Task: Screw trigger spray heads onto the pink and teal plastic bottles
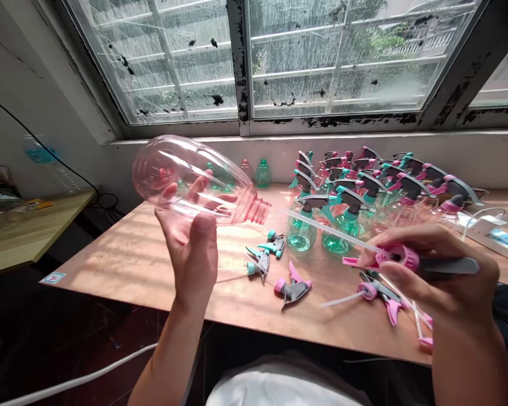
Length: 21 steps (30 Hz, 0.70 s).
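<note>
A clear pink plastic bottle [195,175] lies tilted in my left hand [195,242], its threaded neck pointing right and slightly down. My right hand [444,276] grips a pink and grey trigger spray head [400,258] by its collar. From that spray head a thin white dip tube [330,228] reaches left, its tip close to the bottle's mouth; I cannot tell whether it is inside. Below my right hand lies another pink and grey spray head [376,290] with its own tube. Further loose heads lie mid-table, a pink one [294,287] and two teal ones [260,262].
Many assembled spray bottles [342,231], green and pink, crowd the table's back right. Small capless bottles [262,173] stand by the wall. A white power strip [499,239] sits at the right. The wooden table [122,265] ends at its front edge; a window [342,56] is behind.
</note>
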Each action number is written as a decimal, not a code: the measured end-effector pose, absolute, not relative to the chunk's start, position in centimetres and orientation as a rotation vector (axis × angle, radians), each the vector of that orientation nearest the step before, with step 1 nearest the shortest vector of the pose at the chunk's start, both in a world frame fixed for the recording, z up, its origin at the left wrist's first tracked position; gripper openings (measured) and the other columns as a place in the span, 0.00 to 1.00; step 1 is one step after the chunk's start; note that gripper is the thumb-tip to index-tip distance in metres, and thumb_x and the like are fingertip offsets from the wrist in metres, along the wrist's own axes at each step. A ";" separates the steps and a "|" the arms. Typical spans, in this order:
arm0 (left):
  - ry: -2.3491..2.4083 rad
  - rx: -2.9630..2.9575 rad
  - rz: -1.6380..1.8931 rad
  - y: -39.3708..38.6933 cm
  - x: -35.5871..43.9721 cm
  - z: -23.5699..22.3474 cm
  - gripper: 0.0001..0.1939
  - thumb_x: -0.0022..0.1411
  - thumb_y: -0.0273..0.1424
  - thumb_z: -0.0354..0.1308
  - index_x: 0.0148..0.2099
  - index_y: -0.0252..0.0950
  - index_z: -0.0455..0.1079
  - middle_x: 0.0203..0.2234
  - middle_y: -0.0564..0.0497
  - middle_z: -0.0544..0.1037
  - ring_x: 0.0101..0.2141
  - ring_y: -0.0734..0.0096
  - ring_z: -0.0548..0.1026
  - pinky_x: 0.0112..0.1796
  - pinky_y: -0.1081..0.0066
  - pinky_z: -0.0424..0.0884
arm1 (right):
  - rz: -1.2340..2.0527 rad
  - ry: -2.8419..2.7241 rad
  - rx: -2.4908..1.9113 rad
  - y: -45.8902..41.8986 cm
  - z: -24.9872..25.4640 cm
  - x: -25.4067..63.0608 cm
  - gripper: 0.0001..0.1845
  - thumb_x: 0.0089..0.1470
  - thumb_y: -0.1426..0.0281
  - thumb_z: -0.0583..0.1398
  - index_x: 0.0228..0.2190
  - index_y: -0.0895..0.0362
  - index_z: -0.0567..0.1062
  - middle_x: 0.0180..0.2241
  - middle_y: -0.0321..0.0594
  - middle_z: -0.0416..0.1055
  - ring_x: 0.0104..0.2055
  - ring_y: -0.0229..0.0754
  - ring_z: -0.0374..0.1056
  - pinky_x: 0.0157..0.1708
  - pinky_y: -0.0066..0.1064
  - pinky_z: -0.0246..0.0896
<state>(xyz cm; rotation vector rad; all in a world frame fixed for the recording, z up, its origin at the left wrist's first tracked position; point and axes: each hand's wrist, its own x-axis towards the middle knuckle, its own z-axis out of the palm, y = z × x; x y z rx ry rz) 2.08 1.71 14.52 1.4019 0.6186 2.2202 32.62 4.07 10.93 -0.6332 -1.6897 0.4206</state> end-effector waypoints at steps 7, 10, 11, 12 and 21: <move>0.608 1.421 2.105 1.7 3.0 14.0 0.34 0.61 0.43 0.77 0.64 0.52 0.66 0.69 0.44 0.72 0.54 0.53 0.84 0.55 0.52 0.82 | 0.464 -1.778 -0.622 4.1 10.9 31.9 0.10 0.58 0.67 0.73 0.42 0.49 0.82 0.30 0.39 0.82 0.27 0.47 0.77 0.22 0.36 0.68; 0.614 1.478 1.929 1.6 5.1 13.2 0.39 0.57 0.42 0.79 0.63 0.53 0.62 0.71 0.43 0.67 0.53 0.51 0.85 0.52 0.51 0.84 | 0.598 -1.734 -0.576 3.9 10.7 30.2 0.13 0.60 0.67 0.73 0.46 0.51 0.81 0.34 0.38 0.81 0.29 0.44 0.78 0.25 0.32 0.74; 0.615 1.492 1.887 1.5 5.9 12.9 0.40 0.57 0.41 0.80 0.64 0.54 0.60 0.73 0.42 0.65 0.55 0.49 0.84 0.53 0.50 0.84 | 0.626 -1.712 -0.566 3.9 10.6 29.5 0.15 0.61 0.67 0.73 0.48 0.50 0.80 0.37 0.39 0.81 0.32 0.44 0.80 0.28 0.30 0.76; 0.613 1.512 1.862 1.4 6.6 12.6 0.42 0.57 0.42 0.80 0.65 0.54 0.59 0.74 0.42 0.62 0.57 0.48 0.82 0.55 0.50 0.83 | 0.643 -1.691 -0.554 3.8 10.5 28.9 0.16 0.61 0.67 0.73 0.49 0.50 0.80 0.41 0.40 0.82 0.35 0.44 0.81 0.30 0.30 0.78; 0.558 1.620 1.832 2.4 7.5 10.6 0.46 0.60 0.42 0.78 0.72 0.59 0.54 0.75 0.42 0.59 0.61 0.45 0.79 0.60 0.46 0.79 | 0.589 -1.575 -0.645 3.8 10.7 27.7 0.13 0.61 0.62 0.74 0.46 0.51 0.84 0.39 0.40 0.85 0.35 0.45 0.81 0.33 0.32 0.78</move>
